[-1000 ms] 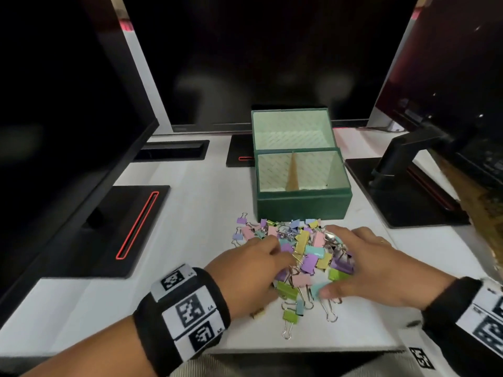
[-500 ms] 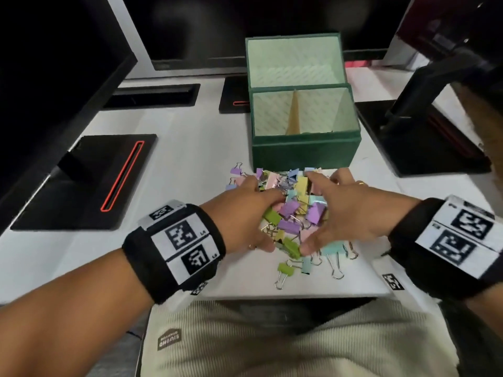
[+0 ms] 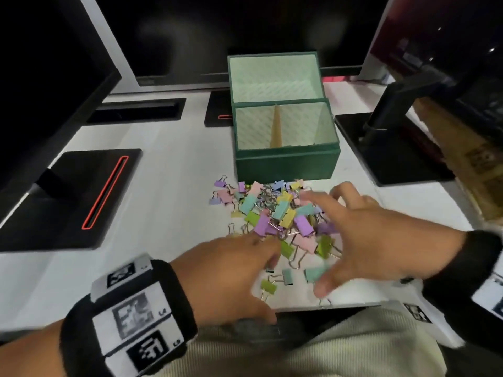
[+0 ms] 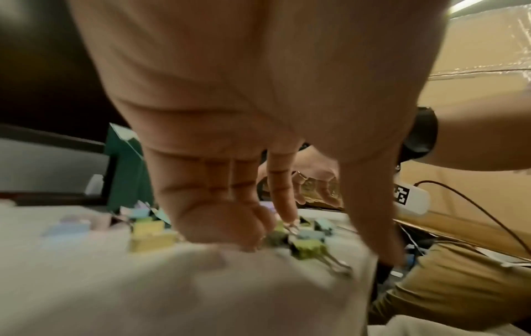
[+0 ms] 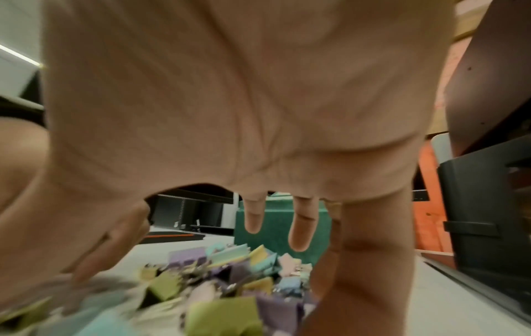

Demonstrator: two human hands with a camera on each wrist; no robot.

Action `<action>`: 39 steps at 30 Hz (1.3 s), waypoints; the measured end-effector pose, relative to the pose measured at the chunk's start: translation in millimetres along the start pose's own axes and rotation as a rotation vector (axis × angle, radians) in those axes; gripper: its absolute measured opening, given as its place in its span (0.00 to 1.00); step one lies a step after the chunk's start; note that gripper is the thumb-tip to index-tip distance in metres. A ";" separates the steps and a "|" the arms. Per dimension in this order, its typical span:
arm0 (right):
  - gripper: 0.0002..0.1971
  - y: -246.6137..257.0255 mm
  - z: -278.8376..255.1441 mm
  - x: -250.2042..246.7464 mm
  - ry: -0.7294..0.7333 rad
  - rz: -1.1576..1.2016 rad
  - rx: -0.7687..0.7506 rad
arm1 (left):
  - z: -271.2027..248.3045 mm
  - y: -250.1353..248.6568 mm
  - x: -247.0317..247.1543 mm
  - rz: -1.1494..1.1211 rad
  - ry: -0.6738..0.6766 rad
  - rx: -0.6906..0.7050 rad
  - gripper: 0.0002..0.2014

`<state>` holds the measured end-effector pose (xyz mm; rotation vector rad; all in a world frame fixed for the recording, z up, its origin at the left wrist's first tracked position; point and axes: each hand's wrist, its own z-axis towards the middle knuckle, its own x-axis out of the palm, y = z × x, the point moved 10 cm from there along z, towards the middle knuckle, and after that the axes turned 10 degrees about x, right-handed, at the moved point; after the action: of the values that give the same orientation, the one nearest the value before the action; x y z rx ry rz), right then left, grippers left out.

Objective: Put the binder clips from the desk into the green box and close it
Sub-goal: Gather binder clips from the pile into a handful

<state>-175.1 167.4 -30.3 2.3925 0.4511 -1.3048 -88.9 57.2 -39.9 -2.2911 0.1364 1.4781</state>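
Two hands flank the clips (image 3: 275, 216) on the desk (image 3: 168, 202): left hand (image 3: 231, 270) loosely curled at the near-left edge, right hand (image 3: 362, 240) splayed over the right side, neither gripping anything. Best cup both inward under the heap, gathering strays at the desk edge, then lift together. The clips are small, pastel, wire-handled, tangled. Just beyond, the box (image 3: 285, 164) stands open, seemingly empty.

left monitor stand (image 3: 68, 197) with red stripe; right monitor stand (image 3: 394, 164); cardboard (image 3: 479, 164) far right
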 end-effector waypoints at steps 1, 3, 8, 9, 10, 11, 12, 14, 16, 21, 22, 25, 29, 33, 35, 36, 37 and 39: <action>0.66 1.7 -4.1 5.9 0.022 -0.021 -0.011 | 2.6 -3.0 5.5 -0.019 0.014 0.018 0.23; 0.64 4.6 -6.5 15.4 0.039 -0.050 -0.031 | 10.3 -3.7 9.4 -0.056 -0.003 0.037 0.15; 0.59 -1.4 14.0 7.3 -0.034 0.060 -0.005 | 25.1 1.8 1.2 -0.083 -0.099 0.047 0.05; 0.59 -4.9 17.4 2.2 -0.056 0.090 0.003 | 25.0 3.3 -3.4 -0.065 -0.126 0.048 0.05; 0.59 -8.3 19.9 -2.2 -0.075 0.104 0.011 | 23.9 4.7 -8.9 -0.052 -0.154 0.050 0.07; 0.60 -11.9 21.3 -5.7 -0.089 0.098 0.022 | 21.6 6.9 -15.1 -0.045 -0.180 0.042 0.08; 0.62 -15.2 22.1 -7.9 -0.094 0.076 0.037 | 18.9 10.0 -21.4 -0.029 -0.205 0.027 0.10; 0.68 -18.4 23.0 -5.1 -0.059 0.025 0.074 | 13.8 24.7 -29.8 0.060 -0.231 -0.069 0.26; 0.71 -15.8 25.8 3.9 0.003 0.001 0.099 | 10.7 47.3 -27.4 0.131 -0.151 -0.230 0.48; 0.69 4.5 45.7 4.9 0.005 0.082 0.081 | 23.7 67.7 -16.2 -0.097 -0.059 -0.341 0.55; 0.67 7.8 48.5 3.4 0.006 0.124 0.077 | 27.0 68.0 -19.5 -0.128 -0.100 -0.336 0.52; 0.59 14.6 54.2 -1.6 -0.023 0.251 0.056 | 31.7 67.3 -29.1 -0.207 -0.216 -0.316 0.40; 0.53 20.0 58.2 -4.4 -0.068 0.275 0.054 | 30.0 69.2 -36.2 -0.286 -0.337 -0.289 0.31; 0.54 32.0 62.8 -4.8 -0.117 0.250 0.049 | 34.0 56.8 -40.0 -0.397 -0.478 -0.147 0.29; 0.49 38.9 68.1 -4.8 -0.141 0.235 0.029 | 35.7 49.6 -41.8 -0.421 -0.519 -0.102 0.28; 0.44 41.0 70.3 -5.3 -0.145 0.248 0.022 | 35.3 47.6 -43.1 -0.427 -0.535 -0.090 0.29; 0.40 42.1 71.8 -6.7 -0.149 0.265 0.019 | 34.5 47.1 -43.9 -0.435 -0.548 -0.081 0.30; 0.32 42.8 73.6 -10.8 -0.163 0.274 0.013 | 31.0 47.3 -44.6 -0.467 -0.556 -0.075 0.31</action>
<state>-215.1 94.2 -50.5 2.2393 0.0651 -1.3633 -148.7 20.0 -24.6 -1.7076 -0.5771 1.7923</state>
